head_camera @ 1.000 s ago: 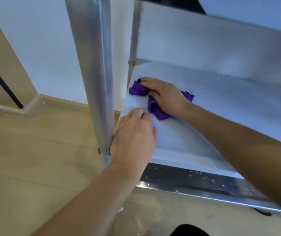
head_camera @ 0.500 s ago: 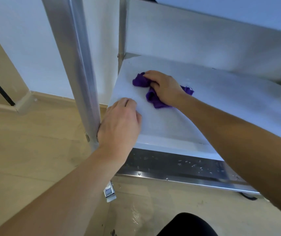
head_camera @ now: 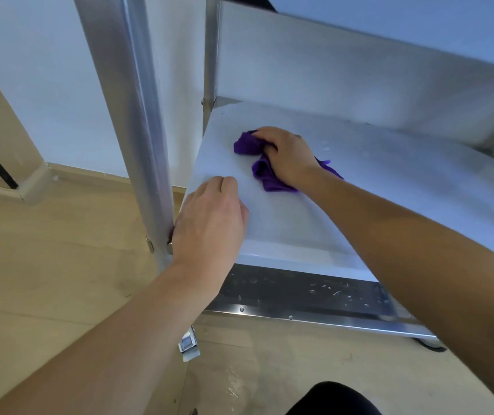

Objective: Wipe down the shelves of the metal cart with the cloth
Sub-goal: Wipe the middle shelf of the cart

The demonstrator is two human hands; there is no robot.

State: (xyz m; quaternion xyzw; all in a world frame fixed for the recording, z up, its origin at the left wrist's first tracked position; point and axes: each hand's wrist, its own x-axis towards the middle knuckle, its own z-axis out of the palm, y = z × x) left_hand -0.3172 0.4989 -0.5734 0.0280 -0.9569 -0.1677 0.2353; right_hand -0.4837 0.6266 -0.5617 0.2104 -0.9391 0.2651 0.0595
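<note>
1 cloth (head_camera: 265, 176) under the right hand (head_camera: 289, 157)

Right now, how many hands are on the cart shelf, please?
2: the right hand grips the purple cloth on the shelf; the left hand rests at its front-left corner, beside the post.

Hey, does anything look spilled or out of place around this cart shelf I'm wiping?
Yes, some wetness. Droplets speckle the dark front lip under the shelf, and a shiny wet patch shows on the wooden floor below it. The purple cloth under the right hand is bunched, not flat. Nothing looks damaged.
</note>
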